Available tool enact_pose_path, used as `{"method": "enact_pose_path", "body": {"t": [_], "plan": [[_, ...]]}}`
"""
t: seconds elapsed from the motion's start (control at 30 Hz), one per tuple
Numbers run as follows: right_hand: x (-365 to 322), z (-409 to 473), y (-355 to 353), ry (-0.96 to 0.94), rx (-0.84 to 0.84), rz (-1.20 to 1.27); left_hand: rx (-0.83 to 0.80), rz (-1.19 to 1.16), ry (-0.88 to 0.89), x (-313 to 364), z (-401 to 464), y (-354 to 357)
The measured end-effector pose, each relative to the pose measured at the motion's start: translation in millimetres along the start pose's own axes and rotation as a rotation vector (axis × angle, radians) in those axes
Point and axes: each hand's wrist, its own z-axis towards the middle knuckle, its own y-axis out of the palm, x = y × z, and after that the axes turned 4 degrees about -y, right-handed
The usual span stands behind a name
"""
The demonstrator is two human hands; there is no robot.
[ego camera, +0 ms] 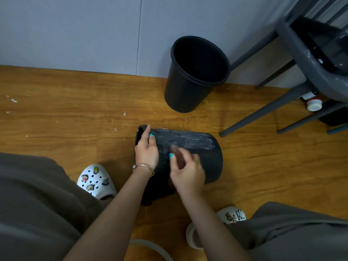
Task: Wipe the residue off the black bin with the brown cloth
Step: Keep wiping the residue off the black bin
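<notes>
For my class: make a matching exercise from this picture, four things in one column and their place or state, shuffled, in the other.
Things
1. lying black bin
2. upright black bin
3. left hand
4. white clog

Places or states
A. stands by the grey wall
B. on its side, smeared with white residue
C. on the person's foot, with charms
D. grips the lying bin's rim

Pairs: 1-B, 2-A, 3-D, 4-C

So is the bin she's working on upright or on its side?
On its side. The smeared black bin lies on the wooden floor, rim toward the left hand; the second black bin stands upright.
</notes>
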Motion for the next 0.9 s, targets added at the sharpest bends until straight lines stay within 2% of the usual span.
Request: {"method": "enact_pose_path", "body": {"t": [0.07,0.1,0.23,0.3,0.37,0.43,0.47,0.6,0.63,0.7,0.77,0.83,0.9], "plan": [[6,-2,-4,-0.134,-0.041,-0.033,-0.009,-0.004,0.013,0,-3,-2],[17,4,-10,-0.138,-0.06,-0.063,-0.012,-0.004,0.019,1,-4,-2],[38,20,-23,0.176,-0.001,-0.073,-0.004,-0.013,0.01,5,-2,3],[5,6,-9,0.089,-0.03,-0.049,0.009,-0.002,0.01,3,1,2],[-20,-14,2,-0.1,-0.06,-0.006,0.017,0.011,0.01,3,2,0],[-9,-9,-2,-0.212,-0.082,-0.033,0.009,0.019,0.02,7,-1,-1],[3,-3,-5,-0.209,-0.083,-0.068,0.007,0.011,0.019,9,-2,-1],[7,6,-9,0.068,-0.005,-0.031,-0.002,-0.027,-0.009,15,-1,2],[-6,1,-5,0.056,-0.012,-0.021,-0.002,-0.033,-0.009,15,-2,1],[-24,-12,2,-0.107,-0.064,-0.001,-0.014,-0.038,-0.012,15,-3,-1],[-14,-10,-3,-0.237,-0.108,-0.046,-0.032,-0.052,-0.02,14,-3,-2],[12,4,-12,-0.159,-0.093,-0.094,-0.037,-0.069,-0.025,14,-2,-1],[33,13,-20,0.073,-0.053,-0.095,-0.039,-0.075,-0.037,17,-3,0]]}}
